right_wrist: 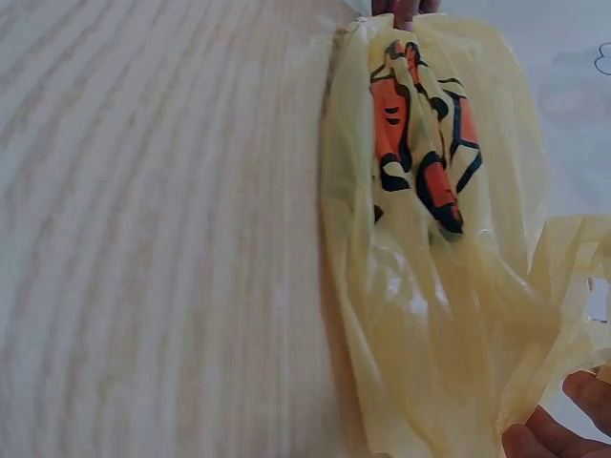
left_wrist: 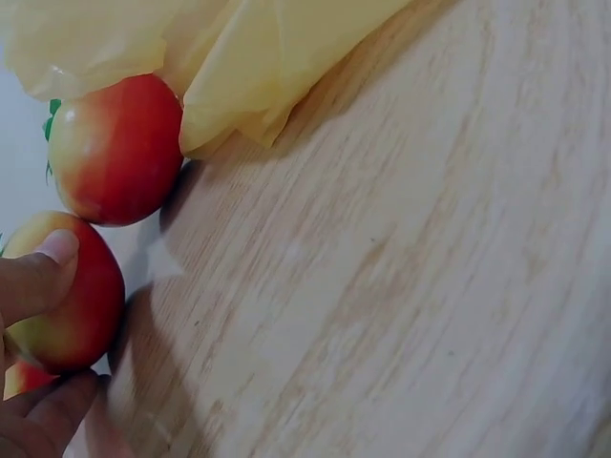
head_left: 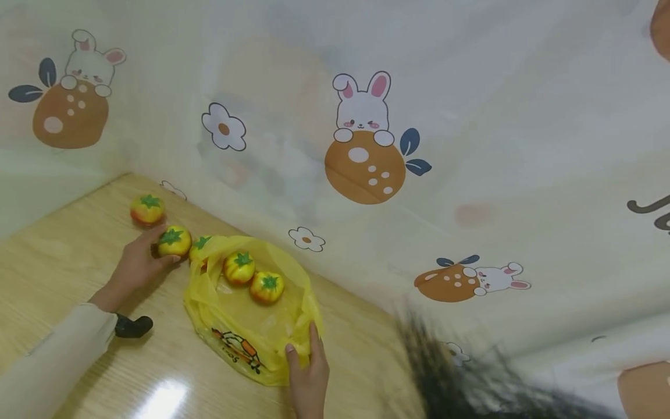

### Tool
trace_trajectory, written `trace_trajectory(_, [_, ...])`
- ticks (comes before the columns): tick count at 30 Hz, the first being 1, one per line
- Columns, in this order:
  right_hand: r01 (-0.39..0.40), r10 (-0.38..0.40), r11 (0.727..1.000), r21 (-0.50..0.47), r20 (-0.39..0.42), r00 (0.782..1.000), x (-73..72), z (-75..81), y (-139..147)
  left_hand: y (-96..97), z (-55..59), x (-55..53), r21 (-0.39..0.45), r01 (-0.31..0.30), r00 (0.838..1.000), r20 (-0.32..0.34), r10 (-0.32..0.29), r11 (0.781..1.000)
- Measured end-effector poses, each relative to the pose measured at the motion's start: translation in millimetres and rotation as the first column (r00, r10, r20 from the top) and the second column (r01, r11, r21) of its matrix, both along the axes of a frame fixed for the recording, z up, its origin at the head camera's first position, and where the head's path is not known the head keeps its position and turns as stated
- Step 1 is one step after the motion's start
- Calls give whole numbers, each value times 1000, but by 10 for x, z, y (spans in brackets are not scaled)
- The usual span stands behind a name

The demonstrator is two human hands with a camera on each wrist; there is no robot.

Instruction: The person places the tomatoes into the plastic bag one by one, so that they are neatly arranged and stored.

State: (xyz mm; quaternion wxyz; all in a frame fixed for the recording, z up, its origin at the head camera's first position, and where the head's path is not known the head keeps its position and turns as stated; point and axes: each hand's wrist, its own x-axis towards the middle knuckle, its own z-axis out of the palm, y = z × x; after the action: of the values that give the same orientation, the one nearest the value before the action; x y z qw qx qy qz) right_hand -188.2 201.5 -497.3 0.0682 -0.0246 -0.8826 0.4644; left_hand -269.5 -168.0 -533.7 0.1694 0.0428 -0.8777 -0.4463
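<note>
My left hand point(head_left: 137, 265) grips a tomato-like fruit point(head_left: 175, 241), yellow and red with a green leafy top, thumb on one side and fingers on the other. In the left wrist view this fruit point(left_wrist: 81, 315) is close to or touching another one point(left_wrist: 119, 153) at the bag's edge. A thin yellow plastic bag point(head_left: 246, 331) lies on the table with its mouth spread wide. Two similar fruits, one yellower point(head_left: 239, 268) and one redder point(head_left: 267, 288), sit inside it. My right hand point(head_left: 310, 375) pinches the bag's rim at the near right; its fingertips point(right_wrist: 535, 441) show low in the right wrist view.
One more such fruit point(head_left: 148, 210) stands near the far left corner of the wooden table point(head_left: 47, 262). A printed cloth point(head_left: 272, 186) with rabbits and flowers hangs along the table's back edge. Dark, blurred strands point(head_left: 445, 372) cover the lower right of the head view.
</note>
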Motion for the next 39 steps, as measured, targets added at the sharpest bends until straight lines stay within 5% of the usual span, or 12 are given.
trace_trajectory(6, [35,-36,999,25,27,999,-66,32,3,-27,-15,-11,28,-3,1000,7,2,1000])
trace_trajectory(11, [40,-38,997,63,-29,999,-109,85,30,-11,35,-50,35,17,999,-29,-16,999])
trace_trajectory(18, [27,-27,999,17,4,1000,-115,37,59,-18,121,-68,73,21,998,53,-25,997])
trace_trajectory(26, [30,-31,999,19,48,998,-69,4,65,-21,-12,33,105,21,996,88,-31,994])
trace_trajectory(31, [28,-29,999,45,17,999,-31,40,108,11,-53,55,66,49,997,55,-52,997])
trace_trajectory(39, [18,-19,999,51,5,1000,-25,87,224,-62,80,31,-3,112,991,73,-111,994])
